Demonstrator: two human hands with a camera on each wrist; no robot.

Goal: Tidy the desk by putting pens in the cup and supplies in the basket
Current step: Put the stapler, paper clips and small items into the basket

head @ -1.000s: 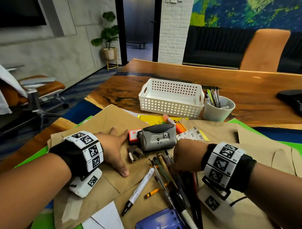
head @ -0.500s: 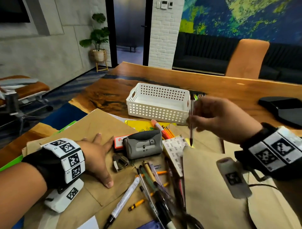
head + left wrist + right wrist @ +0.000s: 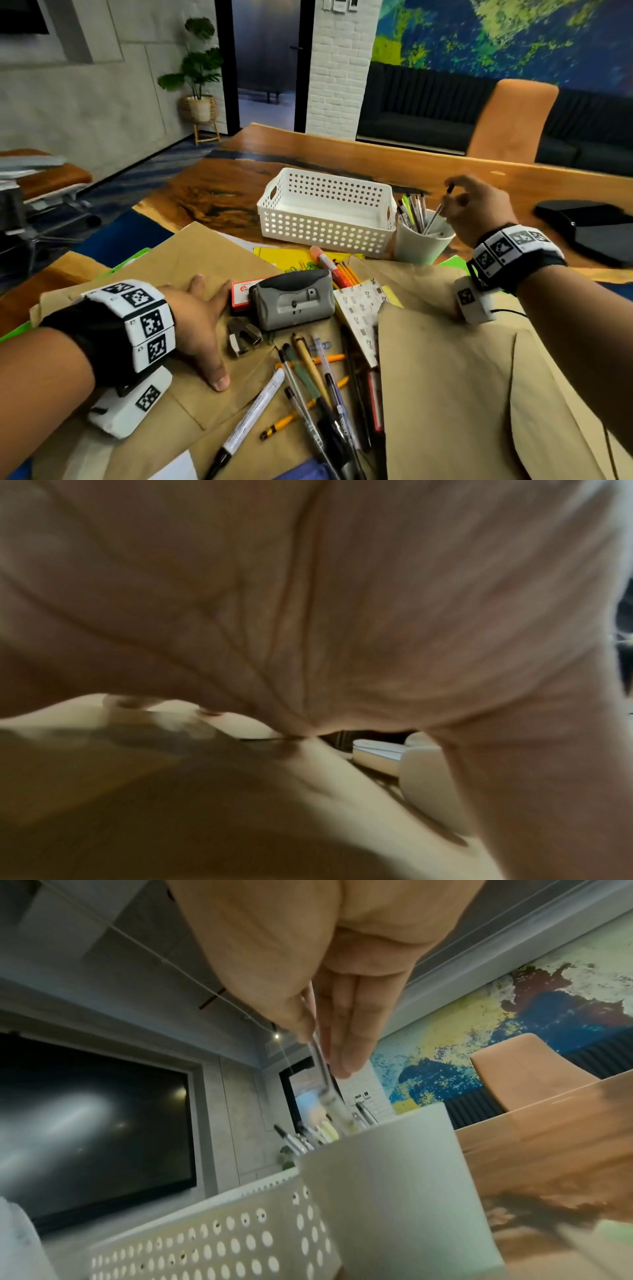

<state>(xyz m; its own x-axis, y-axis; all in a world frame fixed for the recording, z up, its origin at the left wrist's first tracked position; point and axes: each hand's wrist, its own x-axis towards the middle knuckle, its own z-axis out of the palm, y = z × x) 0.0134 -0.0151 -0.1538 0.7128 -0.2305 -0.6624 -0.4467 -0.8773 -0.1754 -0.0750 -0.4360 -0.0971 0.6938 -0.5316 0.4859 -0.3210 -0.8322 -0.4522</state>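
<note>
Right hand (image 3: 479,205) pinches a slim clear-barrelled pen (image 3: 436,214), tip lowered inside the smooth white cup (image 3: 419,245) beside the perforated plastic basket (image 3: 325,219). Left hand (image 3: 195,318) lies flat, fingers straight, on brown paper (image 3: 164,267). Right wrist view alone shows fingertips (image 3: 352,1047) gripping the barrel.

A potted plant (image 3: 197,85) is standing by the grey wall (image 3: 85,113) beside a dark doorway (image 3: 263,58). An orange chair (image 3: 510,120) is sitting behind the wooden table (image 3: 342,150), and a blue-green mural (image 3: 513,37) is covering the far wall above a dark sofa (image 3: 414,113).
</note>
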